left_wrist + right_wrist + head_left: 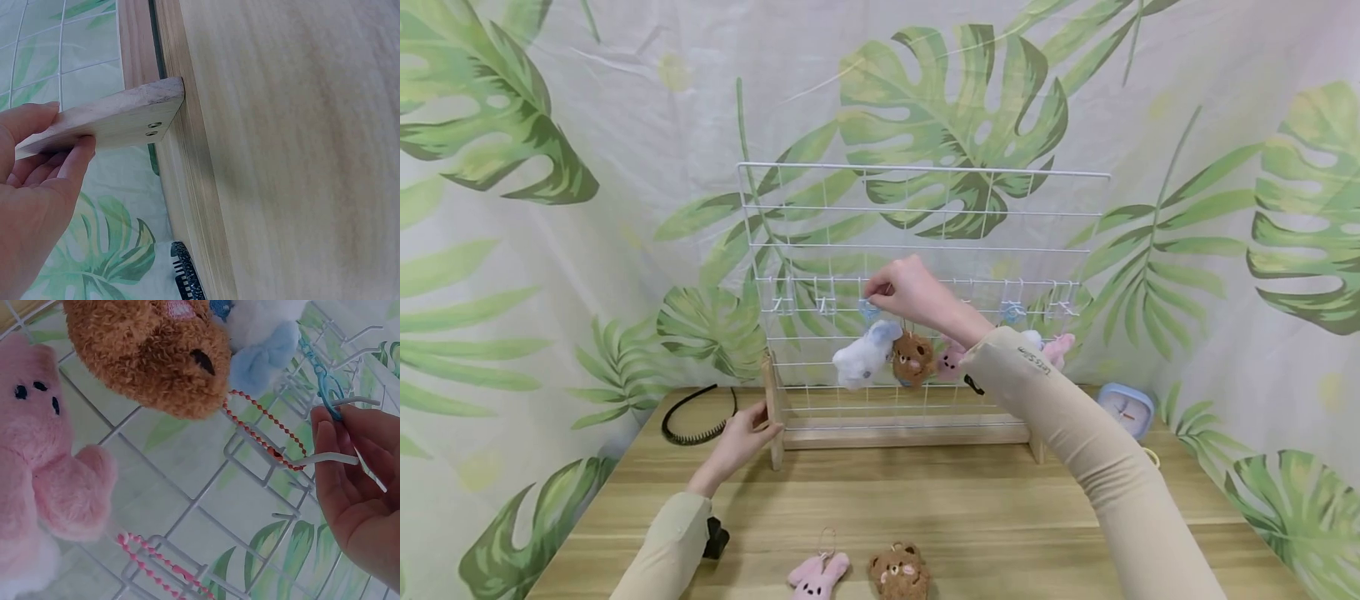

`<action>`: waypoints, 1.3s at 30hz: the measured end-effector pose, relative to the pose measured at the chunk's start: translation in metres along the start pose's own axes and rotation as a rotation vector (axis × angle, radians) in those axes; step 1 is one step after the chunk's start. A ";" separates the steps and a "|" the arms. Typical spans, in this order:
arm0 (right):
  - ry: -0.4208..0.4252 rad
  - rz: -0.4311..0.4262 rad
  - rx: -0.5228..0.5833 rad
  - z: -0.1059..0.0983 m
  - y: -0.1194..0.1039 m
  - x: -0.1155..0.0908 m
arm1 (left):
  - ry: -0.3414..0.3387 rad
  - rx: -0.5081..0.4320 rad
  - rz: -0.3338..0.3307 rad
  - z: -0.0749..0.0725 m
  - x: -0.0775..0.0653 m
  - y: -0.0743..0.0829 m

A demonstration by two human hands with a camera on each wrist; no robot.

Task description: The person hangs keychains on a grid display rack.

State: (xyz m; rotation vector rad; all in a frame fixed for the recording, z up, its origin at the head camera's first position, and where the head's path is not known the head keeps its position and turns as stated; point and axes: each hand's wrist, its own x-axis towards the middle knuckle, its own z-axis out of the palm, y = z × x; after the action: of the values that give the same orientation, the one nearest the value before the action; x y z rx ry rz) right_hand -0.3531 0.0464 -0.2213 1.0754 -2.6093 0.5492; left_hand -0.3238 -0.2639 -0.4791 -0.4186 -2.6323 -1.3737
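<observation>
My right hand point(917, 292) is up at a row of hooks on a white wire grid rack point(925, 172). In the right wrist view its thumb and finger pinch the blue clasp point(325, 387) of a white plush keychain point(861, 360), at a white hook point(359, 400). The white plush hangs below that hand, its blue bow showing. Beside it a brown bear keychain point(913, 362) hangs by a red bead chain point(265, 415), then a pink plush keychain point(37, 431). My left hand point(741, 440) grips the rack's wooden side post point(125, 115), thumb and fingers on opposite sides.
A pink bunny keychain point(817, 577) and another brown bear keychain point(900, 573) lie at the table's near edge. A black toothed headband point(692, 437) lies left of the rack, a blue clock point(1126, 411) stands right. Another pink plush point(1060, 348) hangs at the rack's right end.
</observation>
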 end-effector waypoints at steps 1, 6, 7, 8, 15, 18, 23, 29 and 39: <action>0.003 0.000 -0.005 0.000 0.001 0.000 | 0.000 -0.006 -0.002 0.000 0.000 0.000; 0.050 -0.009 0.014 -0.003 0.001 -0.007 | 0.004 0.013 0.006 0.001 0.001 0.001; 0.066 -0.016 0.024 -0.004 0.000 -0.010 | 0.006 0.015 0.004 0.001 0.001 0.000; 0.083 -0.025 0.034 -0.006 -0.001 -0.014 | 0.003 0.020 0.005 0.001 0.001 0.000; 0.130 -0.099 0.118 -0.007 -0.009 -0.055 | -0.009 -0.010 -0.026 0.000 0.001 0.000; 0.090 -0.133 0.148 0.010 -0.008 -0.079 | -0.011 -0.017 -0.023 -0.001 0.002 0.001; -0.043 -0.146 0.189 0.059 0.001 -0.119 | -0.005 -0.011 -0.018 0.000 0.001 0.001; -0.241 -0.032 0.339 0.118 0.016 -0.156 | -0.009 -0.001 -0.018 0.000 0.000 0.002; -0.443 0.123 0.396 0.181 0.025 -0.190 | -0.008 0.015 -0.017 0.001 0.001 0.002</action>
State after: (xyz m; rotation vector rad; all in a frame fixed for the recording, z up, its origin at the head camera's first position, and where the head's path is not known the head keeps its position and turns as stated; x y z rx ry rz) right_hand -0.2580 0.1008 -0.4616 1.2798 -3.0469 0.9879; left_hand -0.3244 -0.2619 -0.4775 -0.4019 -2.6566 -1.3587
